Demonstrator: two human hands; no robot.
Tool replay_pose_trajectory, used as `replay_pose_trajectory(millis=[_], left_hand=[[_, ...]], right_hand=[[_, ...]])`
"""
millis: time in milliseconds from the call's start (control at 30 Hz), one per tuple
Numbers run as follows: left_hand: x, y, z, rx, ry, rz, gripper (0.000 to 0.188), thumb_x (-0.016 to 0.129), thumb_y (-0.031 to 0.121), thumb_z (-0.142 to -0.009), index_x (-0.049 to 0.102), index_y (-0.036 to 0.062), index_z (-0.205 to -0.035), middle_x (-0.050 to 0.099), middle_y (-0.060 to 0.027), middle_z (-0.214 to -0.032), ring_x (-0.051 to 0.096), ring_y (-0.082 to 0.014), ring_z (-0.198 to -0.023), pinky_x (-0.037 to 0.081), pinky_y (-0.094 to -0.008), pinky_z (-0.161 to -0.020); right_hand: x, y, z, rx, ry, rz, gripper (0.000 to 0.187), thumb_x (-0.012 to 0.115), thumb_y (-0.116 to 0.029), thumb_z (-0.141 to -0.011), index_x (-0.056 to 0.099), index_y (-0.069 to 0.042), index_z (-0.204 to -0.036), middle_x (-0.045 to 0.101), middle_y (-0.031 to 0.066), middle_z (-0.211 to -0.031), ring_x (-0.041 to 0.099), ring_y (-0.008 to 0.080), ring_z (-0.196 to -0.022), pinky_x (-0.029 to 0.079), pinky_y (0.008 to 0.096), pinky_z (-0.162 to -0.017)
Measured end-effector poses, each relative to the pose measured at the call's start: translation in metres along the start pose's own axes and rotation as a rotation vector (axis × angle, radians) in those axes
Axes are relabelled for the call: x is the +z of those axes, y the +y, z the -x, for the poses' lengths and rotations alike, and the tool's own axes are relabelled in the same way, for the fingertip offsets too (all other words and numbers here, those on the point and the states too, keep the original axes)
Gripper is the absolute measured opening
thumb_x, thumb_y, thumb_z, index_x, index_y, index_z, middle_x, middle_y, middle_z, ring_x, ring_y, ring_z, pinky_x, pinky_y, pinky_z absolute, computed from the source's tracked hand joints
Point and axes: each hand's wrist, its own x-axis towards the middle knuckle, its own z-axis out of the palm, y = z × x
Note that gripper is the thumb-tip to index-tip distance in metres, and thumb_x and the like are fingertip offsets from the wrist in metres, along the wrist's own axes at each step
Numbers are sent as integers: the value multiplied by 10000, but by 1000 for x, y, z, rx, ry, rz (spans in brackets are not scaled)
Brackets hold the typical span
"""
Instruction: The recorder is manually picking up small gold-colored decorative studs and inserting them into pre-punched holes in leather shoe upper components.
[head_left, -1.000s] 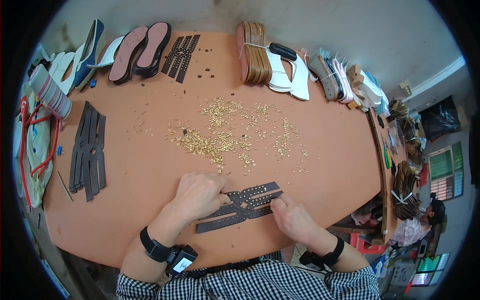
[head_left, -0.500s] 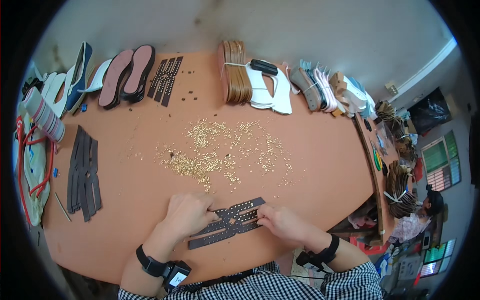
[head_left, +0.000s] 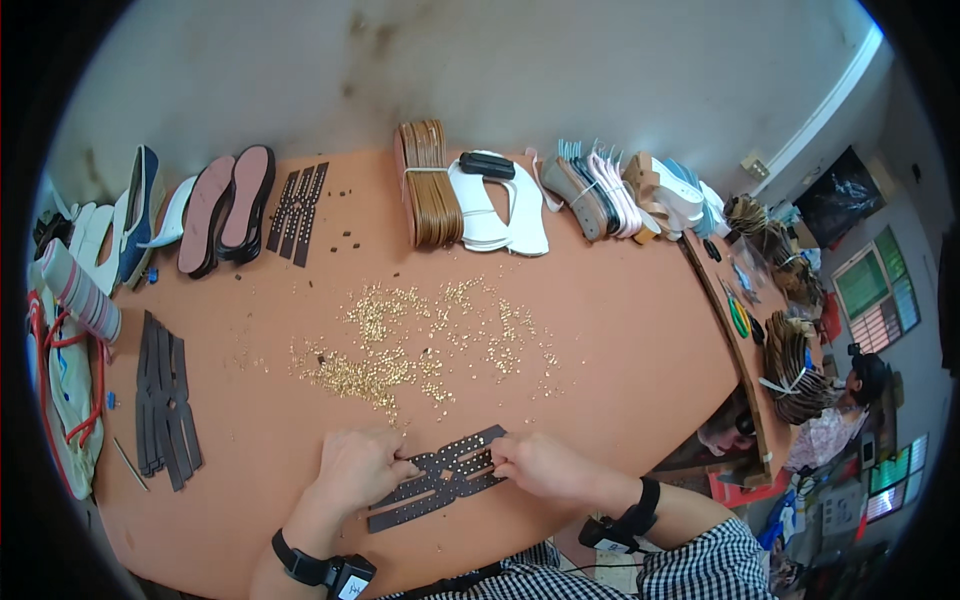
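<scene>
A dark brown, slotted shoe upper [head_left: 446,482] lies near the front of the table. Rows of gold studs dot its upper strips, while its lowest strip shows small holes. My left hand [head_left: 360,468] is closed at the upper's left end, its thumb and finger pinching the edge. At the opposite end, my right hand [head_left: 542,468] is also closed, with its fingertips pressed together on the studded strips. Whether a loose stud is between those fingertips is hidden. Beyond both hands, many loose gold studs [head_left: 362,380] are scattered over the table.
Dark strap pieces [head_left: 168,400] lie at the left beside a thin rod [head_left: 131,464] and a striped roll [head_left: 82,292]. Along the back stand pink-topped soles [head_left: 210,215], a tied bundle of brown soles [head_left: 430,190] and white cutouts [head_left: 485,215]. A co-worker [head_left: 835,430] is at far right.
The whole view has shifted, so the table's items sit lower in the picture. Both my hands keep nearly the same places on the shoe upper.
</scene>
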Motion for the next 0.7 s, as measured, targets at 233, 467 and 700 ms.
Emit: replay_pose_trajectory(millis=[233,467,700], left_hand=[[1,-2,-1,8,22,7,265,816,316,-634,658,106,-670,619,-41,-629,617,-212,-582,468,-336,-534],[2,-3,-1,17,14,30,276,784,357,-661,633,125,-654,632,-29,-665,634,-231,-630,466,-360,-528],[-1,-2,0,6,-5,15,239,766,324,-683,633,126,-691,639,-36,-685,642,-247,-679,477,-378,-569]], right_hand=[[-11,14,-10,207,135,-300,176,592,-209,-906,628,-41,-946,654,171,-763,656,322,-678,515,396,-647],[-43,68,-63,205,659,121,187,581,-167,-892,652,-11,-966,664,179,-806,652,300,-722,503,386,-660],[-48,84,-83,239,616,182,165,535,-117,-885,626,-1,-959,651,221,-867,632,395,-826,501,450,-738]])
